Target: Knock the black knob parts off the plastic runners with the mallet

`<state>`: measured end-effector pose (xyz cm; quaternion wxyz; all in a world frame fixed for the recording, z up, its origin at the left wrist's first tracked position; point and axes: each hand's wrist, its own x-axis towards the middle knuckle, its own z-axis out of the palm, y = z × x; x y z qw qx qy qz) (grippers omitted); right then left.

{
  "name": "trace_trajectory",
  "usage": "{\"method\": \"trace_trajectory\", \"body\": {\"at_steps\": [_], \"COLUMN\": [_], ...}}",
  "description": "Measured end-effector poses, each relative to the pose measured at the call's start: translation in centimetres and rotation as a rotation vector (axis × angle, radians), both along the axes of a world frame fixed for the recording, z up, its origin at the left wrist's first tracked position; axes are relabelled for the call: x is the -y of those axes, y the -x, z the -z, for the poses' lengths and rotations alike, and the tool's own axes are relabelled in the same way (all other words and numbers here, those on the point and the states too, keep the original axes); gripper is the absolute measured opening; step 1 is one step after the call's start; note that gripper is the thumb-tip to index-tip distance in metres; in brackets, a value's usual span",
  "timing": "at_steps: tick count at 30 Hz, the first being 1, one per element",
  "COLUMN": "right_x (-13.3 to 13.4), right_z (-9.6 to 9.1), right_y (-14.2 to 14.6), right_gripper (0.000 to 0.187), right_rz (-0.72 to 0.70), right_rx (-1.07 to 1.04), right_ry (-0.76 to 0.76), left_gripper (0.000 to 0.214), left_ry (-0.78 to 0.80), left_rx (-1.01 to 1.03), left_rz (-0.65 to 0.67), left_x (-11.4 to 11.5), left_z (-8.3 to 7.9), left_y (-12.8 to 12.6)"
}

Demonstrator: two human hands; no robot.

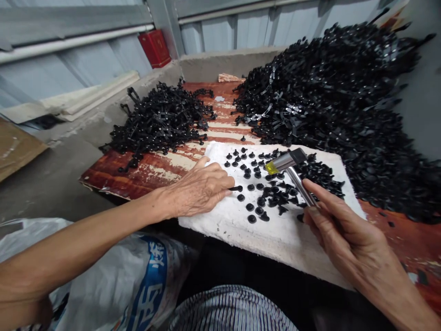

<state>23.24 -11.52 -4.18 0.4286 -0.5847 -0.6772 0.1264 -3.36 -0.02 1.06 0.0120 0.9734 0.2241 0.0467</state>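
L hand (198,191) pinches a small black rivet-like piece (236,188) at its fingertips, resting on the white foam block (275,234). R hand (339,230) is wrapped round the handle of a small metal hammer w/ yellow-tipped head (283,162), head hovering just beyond the loose black studs (272,188) between both hands. Best: seat piece upright, fingers clear, short taps.

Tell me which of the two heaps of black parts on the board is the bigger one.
The heap on the right, behind the hammer in the right hand. It rises against the wall; the left heap lies low and small.
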Motion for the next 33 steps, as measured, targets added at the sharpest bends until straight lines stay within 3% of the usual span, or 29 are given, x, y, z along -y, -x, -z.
{"method": "trace_trajectory", "body": {"at_steps": [13,33], "right_x": [0.1,0.0], "right_z": [0.1,-0.2], "right_y": [0.0,0.1], "right_gripper": [0.045,0.044], "right_rz": [0.023,-0.006], "right_rx": [-0.017,0.035], "right_ry": [0.059,0.008], "left_gripper": [0.028,0.027], "left_ry": [0.119,0.106], "left_rx": [0.057,0.022], "left_rz": [-0.039,-0.02], "left_x": [1.0,0.9], "left_z": [1.1,1.1], "left_y": [-0.8,-1.0]}}
